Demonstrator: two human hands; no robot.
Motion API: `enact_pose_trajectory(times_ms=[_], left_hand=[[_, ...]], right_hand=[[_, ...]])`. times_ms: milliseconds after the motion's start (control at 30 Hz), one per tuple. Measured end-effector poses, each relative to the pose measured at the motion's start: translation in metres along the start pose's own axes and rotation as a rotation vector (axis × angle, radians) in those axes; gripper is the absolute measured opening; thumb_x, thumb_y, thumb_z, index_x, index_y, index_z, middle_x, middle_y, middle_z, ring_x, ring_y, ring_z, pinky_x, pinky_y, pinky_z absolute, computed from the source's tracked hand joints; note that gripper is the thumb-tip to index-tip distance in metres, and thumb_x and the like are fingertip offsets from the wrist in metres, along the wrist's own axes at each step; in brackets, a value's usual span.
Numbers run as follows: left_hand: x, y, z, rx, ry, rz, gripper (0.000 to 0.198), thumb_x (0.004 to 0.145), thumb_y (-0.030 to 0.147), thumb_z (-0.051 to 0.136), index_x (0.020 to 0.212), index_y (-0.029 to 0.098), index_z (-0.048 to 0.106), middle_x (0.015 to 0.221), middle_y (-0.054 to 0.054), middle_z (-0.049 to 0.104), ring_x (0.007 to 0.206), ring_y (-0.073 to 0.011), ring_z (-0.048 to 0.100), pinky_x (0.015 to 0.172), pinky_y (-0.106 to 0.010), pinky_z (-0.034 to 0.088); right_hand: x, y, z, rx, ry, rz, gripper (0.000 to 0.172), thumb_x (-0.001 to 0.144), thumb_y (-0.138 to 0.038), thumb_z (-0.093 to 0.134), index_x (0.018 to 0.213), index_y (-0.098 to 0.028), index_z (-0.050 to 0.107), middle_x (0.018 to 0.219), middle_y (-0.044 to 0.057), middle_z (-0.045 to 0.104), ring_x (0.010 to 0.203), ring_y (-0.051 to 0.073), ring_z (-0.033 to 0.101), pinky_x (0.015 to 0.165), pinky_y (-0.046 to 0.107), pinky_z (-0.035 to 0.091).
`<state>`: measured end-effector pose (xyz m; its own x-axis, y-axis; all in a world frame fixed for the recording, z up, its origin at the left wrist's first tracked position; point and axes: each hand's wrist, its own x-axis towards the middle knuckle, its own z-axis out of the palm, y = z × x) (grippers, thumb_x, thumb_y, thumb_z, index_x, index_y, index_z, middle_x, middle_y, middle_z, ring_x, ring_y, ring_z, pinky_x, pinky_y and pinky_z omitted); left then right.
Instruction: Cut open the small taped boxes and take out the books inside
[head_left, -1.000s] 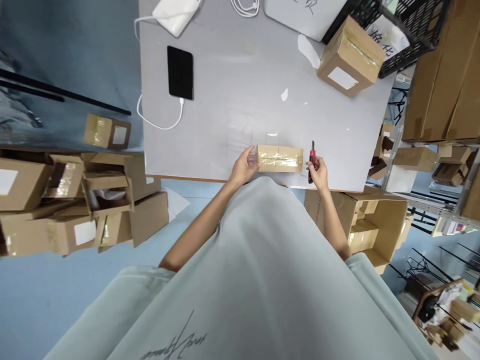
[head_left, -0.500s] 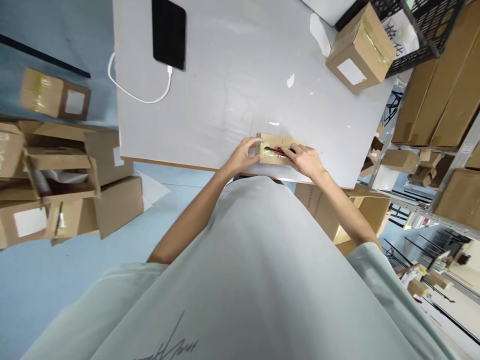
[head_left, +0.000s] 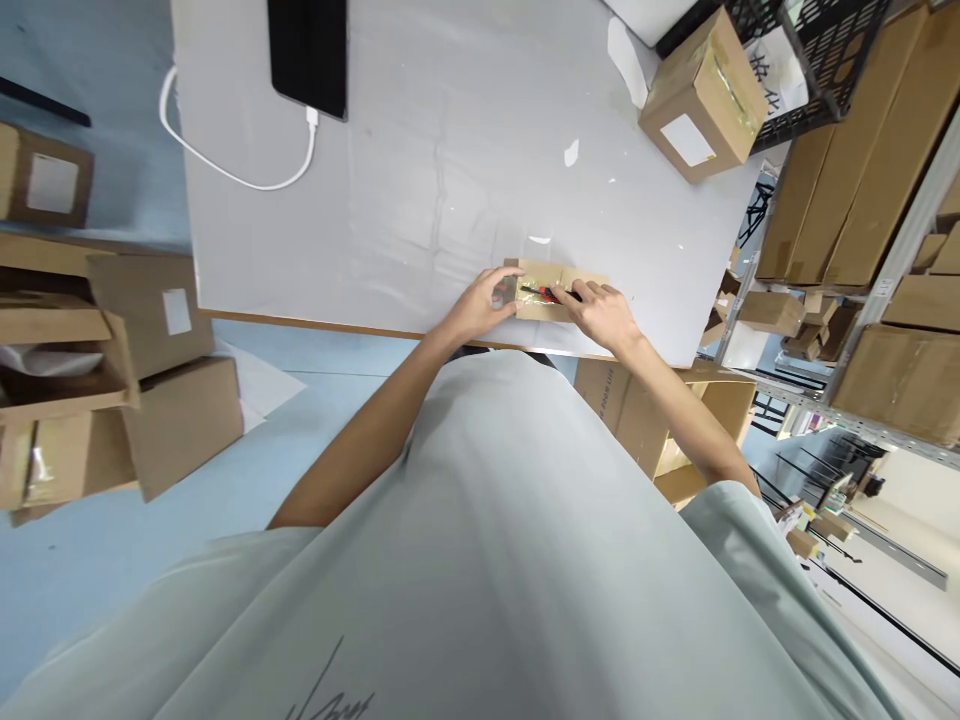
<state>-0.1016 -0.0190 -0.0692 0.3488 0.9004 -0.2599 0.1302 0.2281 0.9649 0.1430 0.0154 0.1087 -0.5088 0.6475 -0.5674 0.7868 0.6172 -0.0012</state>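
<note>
A small cardboard box [head_left: 555, 313] with clear tape along its top lies near the table's front edge. My left hand [head_left: 477, 306] grips its left end, thumb on the near side and fingers on the far side. In my right hand [head_left: 604, 318] is a red and black utility knife [head_left: 545, 293], held low over the taped top with its tip pointing left. The index finger stretches along the knife. Whether the blade has gone into the tape is too small to tell.
A black phone [head_left: 309, 50] with a white cable [head_left: 259, 187] lies at the table's [head_left: 390, 200] far left. A taped carton [head_left: 701, 110] stands at the far right by a black crate [head_left: 832, 85]. White paper scraps [head_left: 571, 152] dot the tabletop. Open cartons [head_left: 176, 420] crowd the floor at left.
My head view has shifted, so the table sits a little further left and up. The knife has slid slightly left along the box, while my left hand keeps its grip.
</note>
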Motion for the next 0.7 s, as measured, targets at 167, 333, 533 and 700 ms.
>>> enact_pose_trajectory(times_ms=[167, 333, 533, 700], left_hand=[[-0.001, 0.003, 0.0, 0.002, -0.001, -0.002, 0.064, 0.094, 0.03, 0.079, 0.156, 0.027, 0.065, 0.153, -0.011, 0.064, 0.127, -0.0294, 0.072, 0.111, -0.043, 0.062], [0.001, 0.007, 0.002, 0.021, 0.03, 0.014, 0.063, 0.092, 0.029, 0.076, 0.154, 0.029, 0.066, 0.152, -0.011, 0.066, 0.125, -0.0285, 0.073, 0.107, -0.042, 0.063], [0.003, 0.004, 0.007, 0.031, 0.072, 0.011, 0.063, 0.09, 0.037, 0.081, 0.151, 0.028, 0.066, 0.154, -0.012, 0.065, 0.125, -0.0295, 0.074, 0.107, -0.045, 0.065], [-0.001, 0.0, 0.011, 0.021, 0.092, -0.012, 0.066, 0.091, 0.039, 0.08, 0.154, 0.029, 0.064, 0.158, -0.013, 0.064, 0.124, -0.0299, 0.076, 0.099, -0.041, 0.067]], right_hand=[[-0.001, -0.007, -0.01, -0.066, -0.025, -0.026, 0.06, 0.116, -0.01, 0.029, 0.172, -0.02, 0.049, 0.142, 0.019, 0.072, 0.118, 0.03, 0.064, 0.099, 0.042, 0.052], [0.001, -0.018, -0.023, -0.073, -0.027, -0.028, 0.061, 0.115, -0.008, 0.032, 0.173, -0.021, 0.049, 0.143, 0.021, 0.072, 0.121, 0.033, 0.063, 0.1, 0.045, 0.048], [0.013, -0.027, -0.033, -0.101, -0.029, -0.067, 0.055, 0.115, -0.008, 0.032, 0.161, -0.02, 0.058, 0.131, 0.018, 0.075, 0.118, 0.033, 0.063, 0.097, 0.045, 0.046], [0.019, -0.023, -0.033, -0.129, -0.01, -0.114, 0.053, 0.112, -0.005, 0.031, 0.153, -0.018, 0.062, 0.125, 0.017, 0.077, 0.115, 0.032, 0.064, 0.096, 0.044, 0.046]])
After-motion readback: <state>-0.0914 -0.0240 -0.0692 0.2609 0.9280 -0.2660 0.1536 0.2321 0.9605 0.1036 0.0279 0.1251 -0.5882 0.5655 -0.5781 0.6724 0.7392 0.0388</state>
